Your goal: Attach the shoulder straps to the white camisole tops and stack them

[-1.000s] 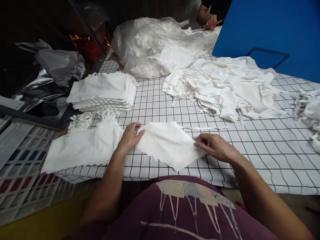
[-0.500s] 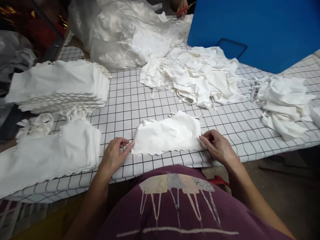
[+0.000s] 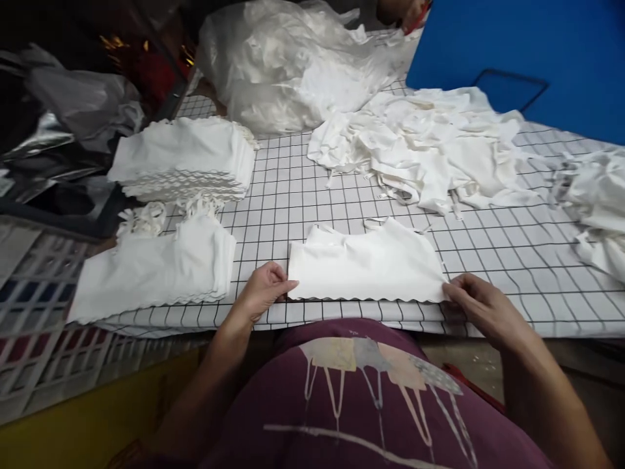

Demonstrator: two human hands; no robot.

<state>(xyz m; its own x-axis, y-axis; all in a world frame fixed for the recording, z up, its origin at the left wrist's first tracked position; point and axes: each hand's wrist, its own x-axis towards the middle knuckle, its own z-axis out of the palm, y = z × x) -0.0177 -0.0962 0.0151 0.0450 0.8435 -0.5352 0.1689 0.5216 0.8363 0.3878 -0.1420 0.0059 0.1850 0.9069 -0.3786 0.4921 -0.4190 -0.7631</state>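
A white strappy crop top [image 3: 366, 264] lies flat on the checked tablecloth [image 3: 280, 185], its scalloped hem toward me and thin straps at the far side. My left hand [image 3: 266, 286] pinches its lower left corner, thumb on top. At the opposite lower corner, my right hand [image 3: 481, 303] grips the fabric between thumb and fingers. The hem is drawn straight between both hands. Left of my left hand sits a neat stack of similar tops [image 3: 161, 267], straps pointing away from me.
Behind that stack is a taller stack of white tops [image 3: 183, 153]. A loose heap of white garments [image 3: 420, 143] lies beyond, with another pile [image 3: 598, 195] at right. A clear plastic bag [image 3: 273, 71], a blue panel [image 3: 512, 45] and another person's hand [image 3: 413, 14] are at the back.
The view has shifted left, so things appear farther right. The top's hem now looks straighter and wider, with both hands pinching its corners.
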